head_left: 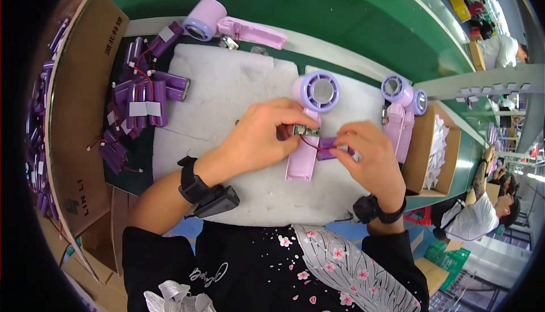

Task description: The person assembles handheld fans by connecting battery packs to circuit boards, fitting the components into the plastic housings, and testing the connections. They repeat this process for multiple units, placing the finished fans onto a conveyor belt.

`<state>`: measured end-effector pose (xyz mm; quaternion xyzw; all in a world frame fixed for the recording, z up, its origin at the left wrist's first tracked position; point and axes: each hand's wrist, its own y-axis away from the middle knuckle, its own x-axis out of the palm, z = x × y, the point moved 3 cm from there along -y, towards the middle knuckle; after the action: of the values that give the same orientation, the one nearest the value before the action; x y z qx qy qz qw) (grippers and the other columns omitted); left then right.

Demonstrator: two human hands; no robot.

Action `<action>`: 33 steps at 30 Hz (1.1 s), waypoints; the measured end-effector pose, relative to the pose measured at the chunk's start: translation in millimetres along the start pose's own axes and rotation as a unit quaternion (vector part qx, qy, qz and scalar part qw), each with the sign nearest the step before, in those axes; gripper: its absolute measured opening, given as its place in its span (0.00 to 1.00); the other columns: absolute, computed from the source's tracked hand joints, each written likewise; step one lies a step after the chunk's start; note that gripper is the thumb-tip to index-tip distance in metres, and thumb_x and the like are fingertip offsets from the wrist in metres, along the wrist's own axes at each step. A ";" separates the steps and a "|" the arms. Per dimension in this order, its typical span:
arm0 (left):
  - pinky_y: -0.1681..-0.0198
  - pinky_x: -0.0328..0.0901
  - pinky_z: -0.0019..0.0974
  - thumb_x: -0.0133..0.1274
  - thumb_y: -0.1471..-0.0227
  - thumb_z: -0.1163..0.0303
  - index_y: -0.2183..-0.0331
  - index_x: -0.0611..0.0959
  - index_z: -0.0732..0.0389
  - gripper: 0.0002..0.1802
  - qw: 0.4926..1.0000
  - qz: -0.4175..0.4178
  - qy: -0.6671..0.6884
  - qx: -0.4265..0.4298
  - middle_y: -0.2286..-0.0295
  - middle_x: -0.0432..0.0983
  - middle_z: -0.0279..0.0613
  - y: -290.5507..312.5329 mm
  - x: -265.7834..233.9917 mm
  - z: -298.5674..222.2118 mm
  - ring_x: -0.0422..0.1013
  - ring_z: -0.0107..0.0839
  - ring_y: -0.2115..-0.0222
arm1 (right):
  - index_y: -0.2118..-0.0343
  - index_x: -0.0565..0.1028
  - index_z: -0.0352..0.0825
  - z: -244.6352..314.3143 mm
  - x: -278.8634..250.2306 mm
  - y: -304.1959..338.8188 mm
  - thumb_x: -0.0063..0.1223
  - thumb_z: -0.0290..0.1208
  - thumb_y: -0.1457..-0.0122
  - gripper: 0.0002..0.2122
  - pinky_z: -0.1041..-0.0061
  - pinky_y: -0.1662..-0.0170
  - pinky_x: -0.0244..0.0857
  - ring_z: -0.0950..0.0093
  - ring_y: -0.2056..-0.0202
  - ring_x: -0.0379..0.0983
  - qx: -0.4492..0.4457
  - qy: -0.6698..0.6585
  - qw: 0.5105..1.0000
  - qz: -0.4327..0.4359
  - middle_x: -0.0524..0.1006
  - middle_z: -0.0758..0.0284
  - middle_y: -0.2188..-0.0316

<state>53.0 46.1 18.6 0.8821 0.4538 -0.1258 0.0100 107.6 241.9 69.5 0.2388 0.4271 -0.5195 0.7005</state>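
Handheld fan (311, 116) lies hollow side up on white mat (227, 170), presumably for access. Left hand (267, 130) curls narrowly around circuit board (308, 131), perhaps steadying; exact hold can't tell. Right hand (369, 153) pinches purple battery (326, 148) just beside fan, probably so red wire (311, 144) reaches.

Cardbd box (418, 154) w/ wht pcs (436, 154)

Both our forearms (156, 204) reach over the near edge of the worktop (135, 179) and angle inward. Our left hand (262, 133) curls, back upward, thumb and forefinger bent toward each other; our right hand (370, 154) points leftward, thumb and fingertips nearly meeting.
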 end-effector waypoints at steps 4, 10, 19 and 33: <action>0.67 0.70 0.27 0.55 0.60 0.84 0.62 0.85 0.59 0.19 0.999 0.031 0.000 -0.038 0.60 0.76 0.42 -0.9 4.2 -1.1 0.75 0.29 0.67 | 0.72 0.78 0.30 8.1 -1.9 10.8 0.63 0.20 0.55 0.07 0.69 0.61 0.69 0.62 0.63 0.74 0.026 0.013 0.999 0.028 0.78 0.60 0.65; 0.67 0.70 0.27 0.55 0.59 0.83 0.62 0.85 0.58 0.19 0.999 0.029 -0.010 -0.021 0.61 0.77 0.42 -3.6 5.2 2.2 0.75 0.28 0.69 | 0.72 0.78 0.29 12.6 -0.8 18.7 0.62 0.19 0.55 0.06 0.68 0.59 0.70 0.62 0.60 0.74 0.012 0.067 0.998 0.014 0.79 0.60 0.61; 0.67 0.70 0.27 0.54 0.59 0.83 0.61 0.84 0.59 0.19 0.999 0.034 -0.013 -0.024 0.61 0.77 0.42 -5.0 4.4 3.2 0.75 0.28 0.70 | 0.73 0.77 0.27 9.3 12.5 19.8 0.61 0.18 0.57 0.06 0.69 0.59 0.70 0.62 0.60 0.75 -0.022 0.136 0.990 -0.019 0.79 0.59 0.62; 0.66 0.70 0.28 0.53 0.58 0.83 0.61 0.83 0.59 0.19 0.999 0.043 -0.017 -0.013 0.63 0.76 0.40 -5.7 4.6 4.3 0.74 0.28 0.70 | 0.73 0.78 0.28 0.0 5.3 25.7 0.61 0.18 0.53 0.04 0.70 0.58 0.69 0.64 0.59 0.74 0.008 0.024 0.999 -0.030 0.80 0.62 0.62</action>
<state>50.0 52.5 13.9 0.8982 0.4170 -0.1344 0.0348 132.1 248.0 62.2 0.2439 0.4464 -0.5376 0.6724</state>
